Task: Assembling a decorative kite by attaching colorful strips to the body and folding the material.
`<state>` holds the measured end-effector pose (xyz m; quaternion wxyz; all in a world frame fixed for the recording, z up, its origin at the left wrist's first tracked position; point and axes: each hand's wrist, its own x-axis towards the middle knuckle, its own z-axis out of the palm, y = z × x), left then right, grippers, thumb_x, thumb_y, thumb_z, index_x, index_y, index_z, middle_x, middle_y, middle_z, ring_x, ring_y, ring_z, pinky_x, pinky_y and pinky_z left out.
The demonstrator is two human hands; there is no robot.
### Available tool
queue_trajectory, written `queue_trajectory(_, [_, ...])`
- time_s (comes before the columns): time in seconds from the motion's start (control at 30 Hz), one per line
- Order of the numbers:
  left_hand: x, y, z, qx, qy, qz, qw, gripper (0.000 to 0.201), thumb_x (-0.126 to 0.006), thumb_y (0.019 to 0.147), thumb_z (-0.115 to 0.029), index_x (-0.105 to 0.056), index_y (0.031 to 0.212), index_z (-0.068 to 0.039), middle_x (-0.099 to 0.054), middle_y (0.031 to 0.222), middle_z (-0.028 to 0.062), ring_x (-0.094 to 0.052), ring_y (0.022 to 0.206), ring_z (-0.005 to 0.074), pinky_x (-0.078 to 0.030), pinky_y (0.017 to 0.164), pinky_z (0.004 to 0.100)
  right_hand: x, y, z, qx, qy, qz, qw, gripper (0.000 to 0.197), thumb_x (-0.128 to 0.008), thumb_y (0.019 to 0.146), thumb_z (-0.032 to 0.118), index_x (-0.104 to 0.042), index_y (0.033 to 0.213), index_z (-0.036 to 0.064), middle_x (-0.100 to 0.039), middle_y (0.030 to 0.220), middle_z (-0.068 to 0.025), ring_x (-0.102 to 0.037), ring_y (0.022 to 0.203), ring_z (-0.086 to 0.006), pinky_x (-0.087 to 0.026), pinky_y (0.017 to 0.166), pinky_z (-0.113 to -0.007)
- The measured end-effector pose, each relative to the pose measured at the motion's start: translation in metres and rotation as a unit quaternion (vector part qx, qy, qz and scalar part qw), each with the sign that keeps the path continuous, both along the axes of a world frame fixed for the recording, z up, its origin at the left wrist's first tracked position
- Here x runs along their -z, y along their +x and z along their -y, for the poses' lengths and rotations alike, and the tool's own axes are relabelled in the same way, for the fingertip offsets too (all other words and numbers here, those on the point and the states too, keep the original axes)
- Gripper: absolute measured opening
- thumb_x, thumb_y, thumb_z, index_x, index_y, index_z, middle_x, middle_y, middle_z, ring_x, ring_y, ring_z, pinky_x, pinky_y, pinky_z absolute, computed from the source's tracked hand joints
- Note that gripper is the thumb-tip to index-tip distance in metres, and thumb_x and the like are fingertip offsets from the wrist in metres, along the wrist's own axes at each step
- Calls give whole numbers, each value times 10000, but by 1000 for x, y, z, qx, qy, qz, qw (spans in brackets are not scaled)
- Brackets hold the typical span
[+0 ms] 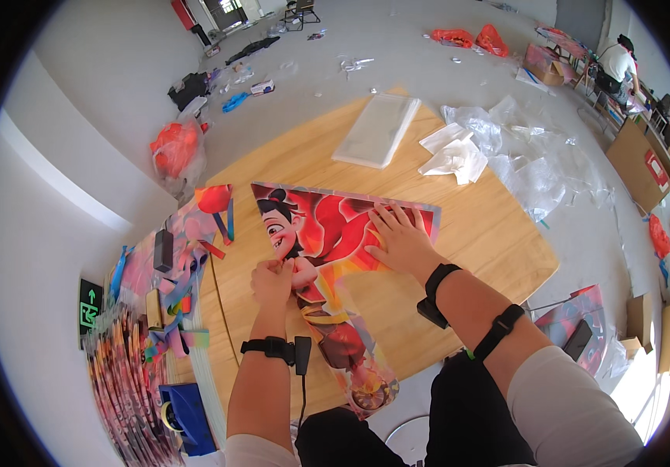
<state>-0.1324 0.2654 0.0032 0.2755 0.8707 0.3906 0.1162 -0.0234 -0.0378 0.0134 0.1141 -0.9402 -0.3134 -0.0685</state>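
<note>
A thin printed sheet [331, 229] with a red cartoon figure lies on the wooden table in front of me. Its narrow lower part runs down toward my lap and over the table's near edge. My left hand [271, 282] is closed at the sheet's left edge, below the figure's face, fingers pinched on it; the fingertips are partly hidden. Spread flat on the sheet's upper right part is my right hand [405, 243], fingers stretched out and holding nothing.
Beyond the sheet, a stack of clear plastic sleeves [377, 128] and crumpled white paper [456, 158] lie on the table [498, 233]. At left are colourful printed pieces [183, 233], a dark block [163, 250] and a blue tape dispenser [187, 420]. Another person [617, 66] works far right.
</note>
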Motion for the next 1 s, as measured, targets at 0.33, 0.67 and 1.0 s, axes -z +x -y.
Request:
queue_trajectory(0.33, [-7,4,11,5,74,-18,997,404,-824,737,-515,-806,855,-130,-763,833,83,-736,850,271,-535,798,464,3,10,5,5,15,-12,1000,548,-417,1050,430,-449,1522,154,-365,1619,-25,-294,1507,-253,-231,1195,-593])
queue_trajectory(0.67, [-2,19,3,-23,55,-29,998,351,-805,762,-500,-812,828,-155,-760,795,50,-728,826,252,-475,822,479,11,19,-5,3,33,76,997,505,-469,1036,389,-497,1480,148,-429,1565,-21,-349,1465,-250,-288,1160,-591])
queue_trajectory(1.0, [-27,7,36,134,175,-3,975,625,-729,862,-433,-560,1407,-176,-363,1608,177,-425,1413,371,-398,1041,537,6,18,-13,35,16,44,998,606,-470,1018,495,-466,1506,136,-401,1592,-38,-303,1500,-269,-238,1190,-595])
